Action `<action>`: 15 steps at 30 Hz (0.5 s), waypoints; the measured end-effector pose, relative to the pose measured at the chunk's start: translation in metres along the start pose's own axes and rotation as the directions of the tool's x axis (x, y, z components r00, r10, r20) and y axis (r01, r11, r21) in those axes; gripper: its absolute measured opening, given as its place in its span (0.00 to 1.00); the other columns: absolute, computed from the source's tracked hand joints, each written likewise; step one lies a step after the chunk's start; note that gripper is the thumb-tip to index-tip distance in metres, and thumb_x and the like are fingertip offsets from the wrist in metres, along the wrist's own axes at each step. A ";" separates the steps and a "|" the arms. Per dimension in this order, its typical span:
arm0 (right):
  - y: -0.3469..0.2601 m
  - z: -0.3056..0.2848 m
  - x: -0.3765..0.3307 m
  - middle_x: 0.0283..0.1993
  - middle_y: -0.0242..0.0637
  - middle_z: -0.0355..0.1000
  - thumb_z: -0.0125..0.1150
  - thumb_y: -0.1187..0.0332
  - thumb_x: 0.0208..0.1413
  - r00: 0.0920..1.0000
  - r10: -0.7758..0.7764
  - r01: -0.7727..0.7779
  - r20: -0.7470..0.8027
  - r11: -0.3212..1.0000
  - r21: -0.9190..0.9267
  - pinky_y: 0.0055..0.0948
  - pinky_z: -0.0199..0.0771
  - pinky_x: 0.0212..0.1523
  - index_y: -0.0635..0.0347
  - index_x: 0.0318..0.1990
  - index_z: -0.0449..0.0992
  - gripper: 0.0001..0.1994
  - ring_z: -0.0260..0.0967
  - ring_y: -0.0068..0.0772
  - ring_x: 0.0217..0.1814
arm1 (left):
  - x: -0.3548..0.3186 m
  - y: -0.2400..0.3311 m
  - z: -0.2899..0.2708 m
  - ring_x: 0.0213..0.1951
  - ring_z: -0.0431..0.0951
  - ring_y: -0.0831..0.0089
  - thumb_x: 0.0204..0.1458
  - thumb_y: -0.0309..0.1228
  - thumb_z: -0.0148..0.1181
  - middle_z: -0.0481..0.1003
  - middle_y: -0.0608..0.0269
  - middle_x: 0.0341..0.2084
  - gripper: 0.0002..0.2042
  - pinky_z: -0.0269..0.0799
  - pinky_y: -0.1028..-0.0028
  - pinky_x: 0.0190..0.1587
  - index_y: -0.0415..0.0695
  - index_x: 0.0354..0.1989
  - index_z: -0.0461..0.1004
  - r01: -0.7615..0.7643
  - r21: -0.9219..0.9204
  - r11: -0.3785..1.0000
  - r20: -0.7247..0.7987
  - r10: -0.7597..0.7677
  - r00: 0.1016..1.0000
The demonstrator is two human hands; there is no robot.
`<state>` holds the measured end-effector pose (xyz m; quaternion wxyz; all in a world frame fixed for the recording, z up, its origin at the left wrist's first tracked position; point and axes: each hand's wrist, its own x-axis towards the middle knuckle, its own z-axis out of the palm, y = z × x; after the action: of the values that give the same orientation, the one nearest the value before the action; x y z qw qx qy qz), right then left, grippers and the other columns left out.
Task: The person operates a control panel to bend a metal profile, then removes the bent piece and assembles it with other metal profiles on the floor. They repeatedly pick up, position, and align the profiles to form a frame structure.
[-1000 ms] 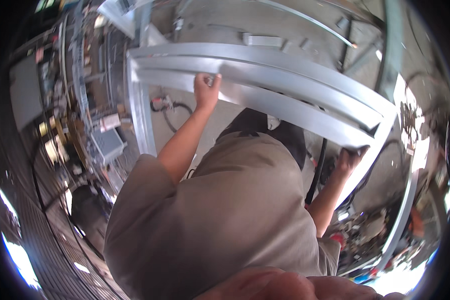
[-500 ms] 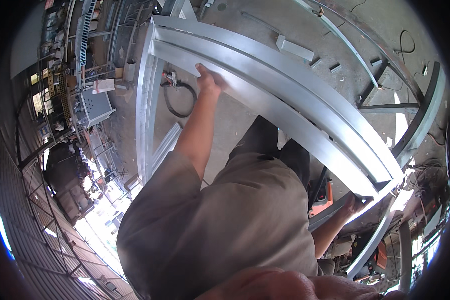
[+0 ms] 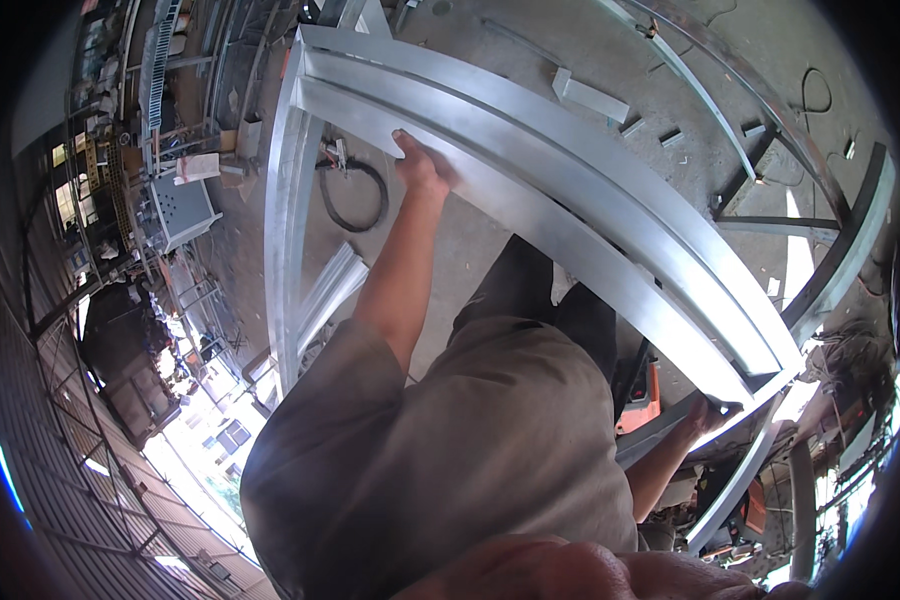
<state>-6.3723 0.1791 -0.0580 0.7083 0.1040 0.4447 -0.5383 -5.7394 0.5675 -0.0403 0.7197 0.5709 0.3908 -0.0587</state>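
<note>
A large frame of shiny metal channel bars (image 3: 570, 190) is held up in front of my body, its long top rail running from upper left to lower right. My left hand (image 3: 420, 165) grips the edge of that rail near its left end, arm stretched forward. My right hand (image 3: 705, 415) grips the frame at its lower right corner, partly hidden by the metal. My grey shirt fills the lower middle of the view.
Concrete floor lies below with loose metal offcuts (image 3: 590, 97) and a coiled black hose (image 3: 355, 195). A grey metal cabinet (image 3: 178, 210) stands at left among racks. An orange tool (image 3: 638, 400) sits by my legs. Dark steel frames (image 3: 830, 240) lie at right.
The view has swung so the frame now slants more steeply from upper left to lower right. Both hands keep their grip on it, the left near the top, the right lower.
</note>
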 end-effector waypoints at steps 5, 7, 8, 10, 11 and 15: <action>-0.023 -0.002 -0.021 0.69 0.43 0.70 0.82 0.59 0.44 0.990 -0.136 0.132 -0.041 0.988 -0.085 0.67 0.50 0.77 0.58 0.65 0.73 0.39 0.62 0.53 0.74 | -0.007 -0.011 -0.005 0.68 0.68 0.56 0.69 0.63 0.42 0.66 0.56 0.70 0.40 0.64 0.55 0.70 0.37 0.73 0.59 0.052 -0.004 0.999 0.085 -0.052 0.995; -0.029 0.000 -0.025 0.70 0.42 0.68 0.80 0.59 0.46 0.984 -0.176 0.170 -0.037 0.977 -0.128 0.63 0.51 0.77 0.59 0.68 0.70 0.40 0.61 0.52 0.75 | -0.008 -0.017 -0.005 0.67 0.69 0.57 0.69 0.64 0.41 0.66 0.56 0.70 0.40 0.64 0.56 0.70 0.38 0.73 0.59 0.039 0.051 0.998 0.084 -0.044 0.996; -0.029 0.001 -0.026 0.70 0.42 0.69 0.80 0.59 0.46 0.983 -0.176 0.168 -0.051 0.976 -0.138 0.62 0.52 0.77 0.59 0.67 0.70 0.39 0.61 0.51 0.74 | -0.007 -0.018 -0.008 0.68 0.68 0.56 0.69 0.64 0.41 0.66 0.56 0.70 0.40 0.64 0.55 0.70 0.39 0.73 0.59 0.048 0.026 0.998 0.053 -0.050 0.997; -0.029 0.001 -0.030 0.70 0.42 0.69 0.80 0.59 0.47 0.974 -0.218 0.205 -0.062 0.963 -0.172 0.61 0.52 0.77 0.59 0.66 0.71 0.38 0.62 0.50 0.74 | -0.002 -0.018 -0.012 0.68 0.68 0.56 0.69 0.64 0.41 0.66 0.57 0.70 0.40 0.64 0.55 0.70 0.40 0.73 0.59 0.032 -0.015 0.999 0.113 -0.030 0.993; -0.027 0.000 -0.032 0.68 0.42 0.71 0.80 0.60 0.47 0.974 -0.205 0.190 -0.100 0.971 -0.143 0.59 0.54 0.76 0.59 0.63 0.73 0.35 0.63 0.47 0.72 | 0.003 -0.016 -0.014 0.68 0.68 0.56 0.69 0.64 0.41 0.66 0.57 0.70 0.40 0.64 0.55 0.70 0.40 0.74 0.59 0.053 -0.034 0.998 0.129 -0.048 0.991; -0.019 -0.012 -0.032 0.60 0.36 0.77 0.78 0.64 0.50 0.969 -0.162 0.162 -0.185 0.987 -0.016 0.54 0.60 0.72 0.56 0.57 0.79 0.26 0.70 0.42 0.65 | 0.018 -0.013 -0.022 0.69 0.67 0.56 0.69 0.64 0.40 0.65 0.57 0.71 0.40 0.63 0.54 0.71 0.41 0.74 0.58 0.056 -0.028 0.998 0.144 -0.051 0.988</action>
<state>-6.3953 0.2004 -0.0355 0.6174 0.1168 0.5159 -0.5823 -5.7445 0.5885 -0.0622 0.7530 0.5431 0.3540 -0.1128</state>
